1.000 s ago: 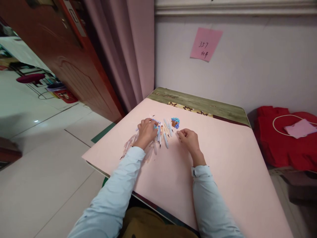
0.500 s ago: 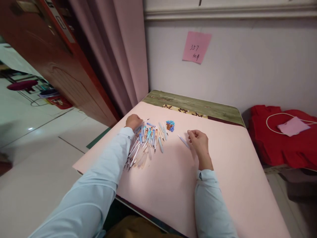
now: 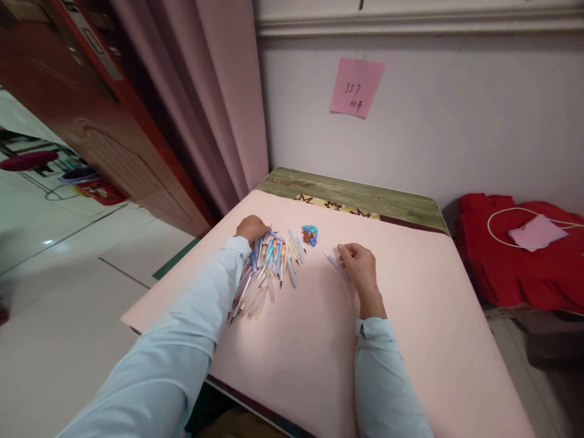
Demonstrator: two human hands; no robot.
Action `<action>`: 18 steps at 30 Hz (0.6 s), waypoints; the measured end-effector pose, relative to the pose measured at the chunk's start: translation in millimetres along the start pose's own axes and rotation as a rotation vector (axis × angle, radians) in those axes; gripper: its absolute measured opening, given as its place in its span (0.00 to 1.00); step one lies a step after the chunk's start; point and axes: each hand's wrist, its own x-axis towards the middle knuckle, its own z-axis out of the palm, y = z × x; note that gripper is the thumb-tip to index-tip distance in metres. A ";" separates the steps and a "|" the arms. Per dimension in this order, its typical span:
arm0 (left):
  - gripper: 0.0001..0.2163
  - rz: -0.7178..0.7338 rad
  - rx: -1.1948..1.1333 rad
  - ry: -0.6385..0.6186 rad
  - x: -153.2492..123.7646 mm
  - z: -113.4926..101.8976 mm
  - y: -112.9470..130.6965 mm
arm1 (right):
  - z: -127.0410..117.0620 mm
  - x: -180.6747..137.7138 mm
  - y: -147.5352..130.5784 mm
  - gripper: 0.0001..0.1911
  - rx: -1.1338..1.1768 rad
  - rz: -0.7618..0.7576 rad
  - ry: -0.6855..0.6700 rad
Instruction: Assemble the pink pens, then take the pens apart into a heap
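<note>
My left hand is at the far left edge of a pile of pen parts, thumb and forefinger pinched at a small blue pen piece. A thin stick shows by those fingertips. Slim white refills with dark tips, pale barrels and blue and brown pieces make up the pile. My right hand hovers right of the pile, fingers curled and fingertips together; what they hold, if anything, I cannot make out. Beside it lies a pale lilac pen barrel, partly hidden by the hand.
A small heap of blue and brown caps sits beyond the pile. Pink covering spreads over the table, with a green wood-pattern strip at the back. Red cloth lies at right; a curtain and door stand at left.
My left hand has shifted slightly right over the pile onto the blue piece, which is now tilted. My right hand has barely moved. The view has turned slightly.
</note>
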 end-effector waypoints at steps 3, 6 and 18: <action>0.12 0.035 -0.007 0.044 -1.2 0.7 -1.2 | -2.2 0.1 -1.2 0.19 -0.011 0.008 0.005; 0.10 0.054 -0.013 0.083 -2.1 2.4 -2.9 | -8.6 1.5 -0.1 0.18 -0.032 0.026 0.028; 0.09 0.185 -0.115 0.083 -3.7 2.6 -13.8 | -18.2 2.0 6.2 0.18 -0.392 -0.046 -0.033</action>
